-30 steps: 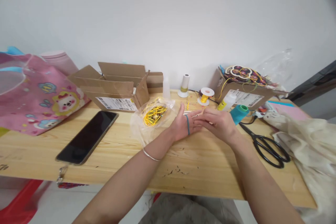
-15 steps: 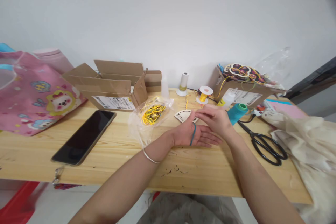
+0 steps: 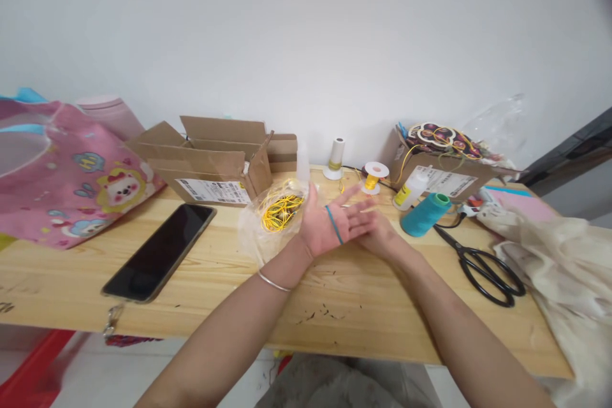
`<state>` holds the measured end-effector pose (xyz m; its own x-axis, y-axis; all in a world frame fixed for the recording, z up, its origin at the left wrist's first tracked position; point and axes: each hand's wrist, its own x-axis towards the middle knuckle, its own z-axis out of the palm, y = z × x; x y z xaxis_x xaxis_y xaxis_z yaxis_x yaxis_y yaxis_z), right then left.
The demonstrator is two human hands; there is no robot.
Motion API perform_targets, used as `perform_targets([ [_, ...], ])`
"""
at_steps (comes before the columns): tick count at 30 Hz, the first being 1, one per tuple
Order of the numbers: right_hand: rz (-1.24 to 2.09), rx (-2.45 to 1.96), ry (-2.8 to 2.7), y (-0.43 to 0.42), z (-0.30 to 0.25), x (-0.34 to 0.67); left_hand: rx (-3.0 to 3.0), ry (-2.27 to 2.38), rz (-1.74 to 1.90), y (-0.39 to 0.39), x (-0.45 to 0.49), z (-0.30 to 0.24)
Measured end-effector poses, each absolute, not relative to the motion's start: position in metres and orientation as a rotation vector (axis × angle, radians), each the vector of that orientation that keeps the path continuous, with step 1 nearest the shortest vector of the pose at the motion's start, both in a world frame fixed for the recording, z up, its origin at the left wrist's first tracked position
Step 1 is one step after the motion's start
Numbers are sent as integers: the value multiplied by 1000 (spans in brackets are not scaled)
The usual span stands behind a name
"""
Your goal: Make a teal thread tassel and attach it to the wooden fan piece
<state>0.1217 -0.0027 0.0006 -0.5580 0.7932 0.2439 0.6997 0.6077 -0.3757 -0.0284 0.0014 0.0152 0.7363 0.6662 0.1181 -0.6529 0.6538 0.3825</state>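
Note:
My left hand is held palm up above the wooden table, thumb and fingers spread. A band of teal thread runs across its palm. Behind and beneath its fingers lies my right hand, whose own fingers are hidden, so whatever it holds does not show. To the right of both hands a cone of teal thread leans on its side. Close to the left wrist sits a clear plastic bag with a bundle of yellow cord. The fan-shaped pale piece is almost wholly covered by the left hand.
Black scissors and cream cloth lie at the right. At the back stand a glue bottle, a yellow thread spool, a white spool and cardboard boxes. A phone and pink bag are left.
My right hand has gone from above the left palm, by the thumb, to behind the left fingers. The left hand has tipped up and spread its thumb. The view has shifted slightly.

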Motion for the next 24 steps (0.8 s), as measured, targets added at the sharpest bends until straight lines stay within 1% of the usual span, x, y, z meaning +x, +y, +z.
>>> perform_targets([
  [4,357,-1188,-2584,-8,7,116,276,132,1078,13,-35,18],
  [9,265,-1176,-2651,-13,18,116,199,237,1177,18,-38,14],
  [17,187,-971,-2503,-22,33,117,366,225,1082,15,-35,8],
  [20,192,-896,-2429,-21,35,119,416,258,927,11,-31,8],
  [24,121,-930,-2378,-19,34,124,435,257,699,5,-24,4],
])
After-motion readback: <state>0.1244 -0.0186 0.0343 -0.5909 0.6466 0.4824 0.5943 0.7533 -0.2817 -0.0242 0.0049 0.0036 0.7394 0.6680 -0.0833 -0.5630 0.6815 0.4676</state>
